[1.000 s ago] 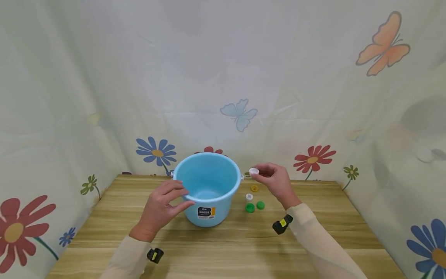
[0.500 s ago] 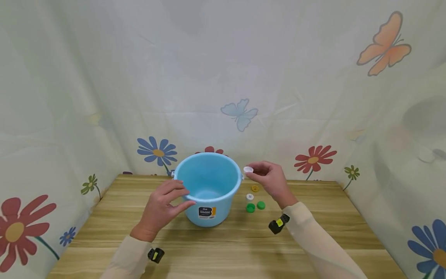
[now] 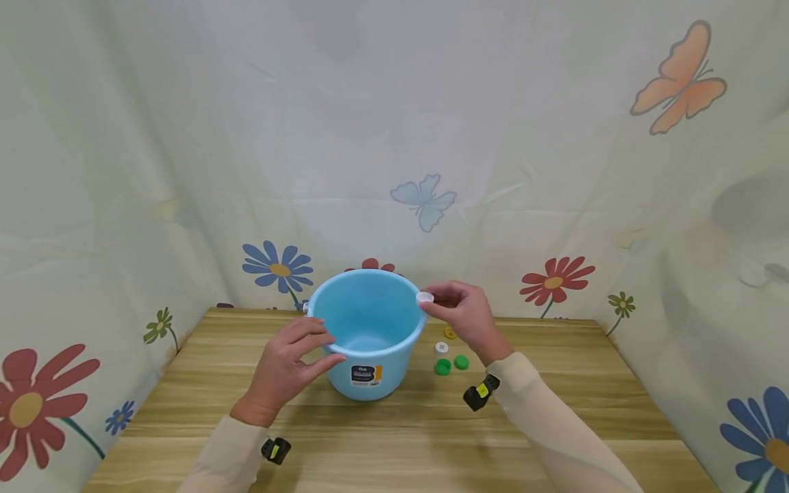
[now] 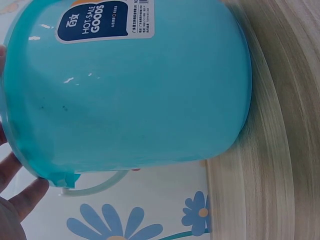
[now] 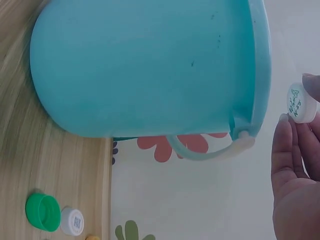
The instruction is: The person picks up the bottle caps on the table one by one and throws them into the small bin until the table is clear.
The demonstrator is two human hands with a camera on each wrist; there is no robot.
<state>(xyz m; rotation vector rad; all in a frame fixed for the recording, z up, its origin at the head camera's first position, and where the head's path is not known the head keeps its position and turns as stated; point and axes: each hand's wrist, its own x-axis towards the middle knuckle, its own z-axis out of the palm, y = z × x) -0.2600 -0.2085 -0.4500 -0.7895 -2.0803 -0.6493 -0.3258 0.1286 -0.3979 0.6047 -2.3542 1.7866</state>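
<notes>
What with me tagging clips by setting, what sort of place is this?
Probably a makeshift recording booth: flower-and-butterfly sheeting closes in the back and both sides of a wood-grain table, and small black wrist-worn devices suggest the handling is being filmed or tracked.

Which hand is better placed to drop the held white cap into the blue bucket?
Probably the right hand: it pinches the white cap above rim level, at the right side of the blue bucket. The left hand grips the bucket near its front-left, so it may better suit steadying.
</notes>
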